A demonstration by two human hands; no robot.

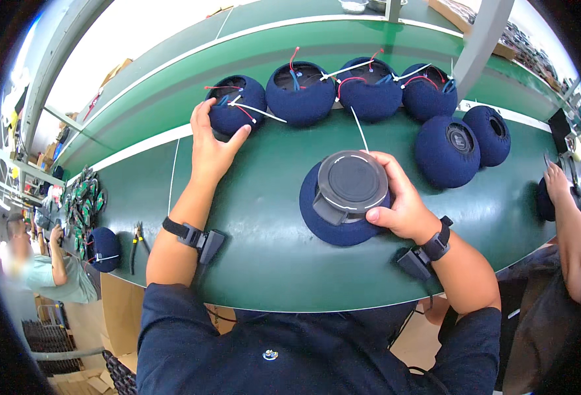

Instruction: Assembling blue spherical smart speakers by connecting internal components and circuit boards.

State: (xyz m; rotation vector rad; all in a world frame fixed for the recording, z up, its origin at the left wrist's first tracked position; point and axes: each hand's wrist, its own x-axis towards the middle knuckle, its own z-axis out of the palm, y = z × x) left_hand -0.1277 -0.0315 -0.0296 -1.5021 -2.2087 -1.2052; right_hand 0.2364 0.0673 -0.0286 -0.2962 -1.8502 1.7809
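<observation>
L hand [213, 153] at back-row ball [254, 105], R hand [405, 204] on blk cap [353, 179]

Head cam: L fingers spread wide against ball, far L of row; can't tell if gripping. R fingers part-curled, holding cap by R edge, over 2nd navy ball [317, 214], approx mid-table [271, 270]. Pliers [134, 251] lie L.

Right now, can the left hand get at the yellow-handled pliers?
Probably yes: the pliers lie left of the left forearm on the green tabletop, with nothing visible blocking the way. The left hand is at a navy ball, though, so it would likely have to leave that first.
</observation>
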